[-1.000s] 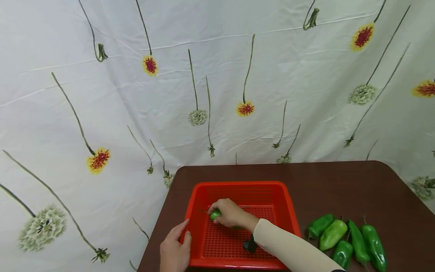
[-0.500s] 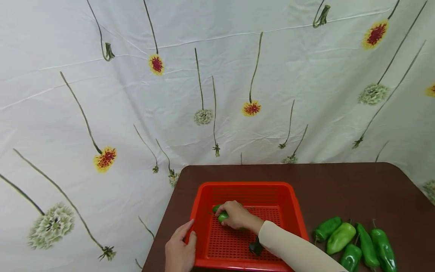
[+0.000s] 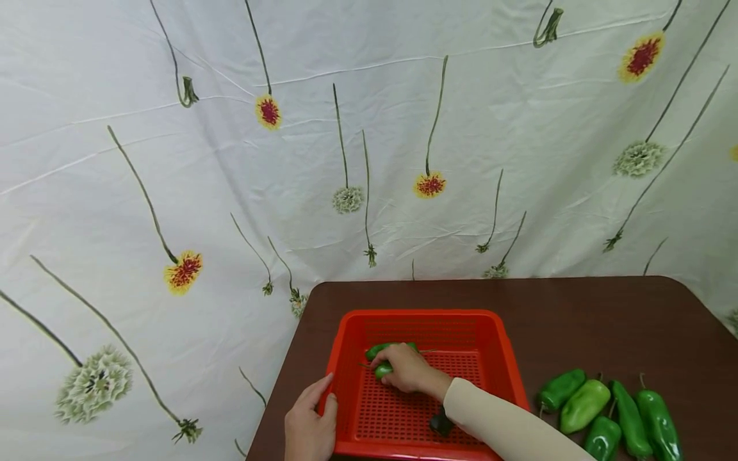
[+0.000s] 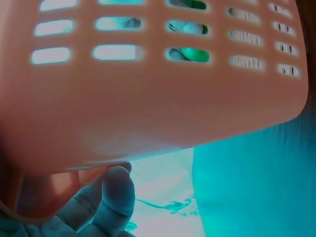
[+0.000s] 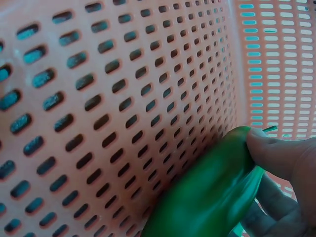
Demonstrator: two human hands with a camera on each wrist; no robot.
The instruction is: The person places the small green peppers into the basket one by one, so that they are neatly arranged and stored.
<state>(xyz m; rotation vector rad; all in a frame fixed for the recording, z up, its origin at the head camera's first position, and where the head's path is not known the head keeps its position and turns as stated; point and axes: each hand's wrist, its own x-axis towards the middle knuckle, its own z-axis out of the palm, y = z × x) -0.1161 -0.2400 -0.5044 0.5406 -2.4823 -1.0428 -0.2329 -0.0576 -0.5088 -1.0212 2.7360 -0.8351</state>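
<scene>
Five peppers (image 3: 630, 419) beside basket (image 3: 392, 416), head view only

Surface: a dark brown, smooth-topped table (image 3: 576, 320) with rounded far corners.
Left part: a red, rectangular plastic basket (image 3: 421, 314) with slotted walls, standing upright.
Right part: beside the basket and apart from it, a close cluster of a stubby dark green pepper (image 3: 562, 389), a broad pale green pepper (image 3: 585, 406), a slim green pepper (image 3: 630, 419) and a long glossy green pepper (image 3: 658, 424).
Nearest in cluster: a rounded green pepper (image 3: 602, 440).
</scene>
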